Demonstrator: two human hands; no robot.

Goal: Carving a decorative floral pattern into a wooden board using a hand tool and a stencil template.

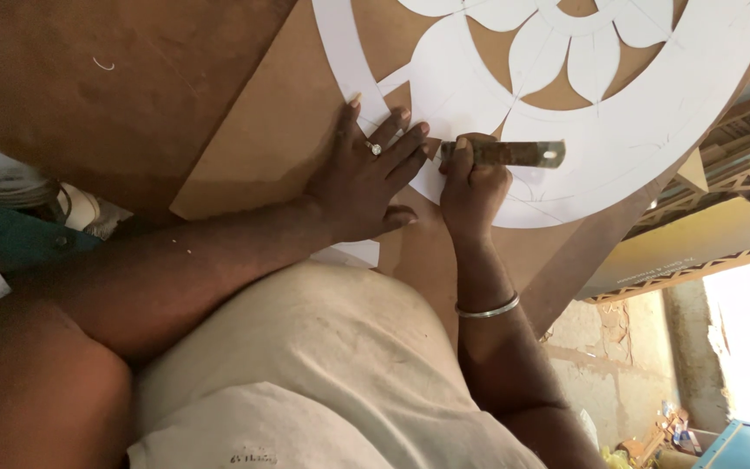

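Left hand [362,178] flat, fingers [401,143] spread, right hand [472,187] fisted, wrists close together

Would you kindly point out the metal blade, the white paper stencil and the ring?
metal blade [514,154], head view, middle of the flat strip.
white paper stencil [653,130], head view, outer band.
ring [374,148], head view, on the left hand's finger.

A paper stencil [653,130] lies on a board [262,148]. The left hand [362,174] rests flat on the stencil's edge, just left of the right hand [472,187], whose grip is closed around a blade [514,155].
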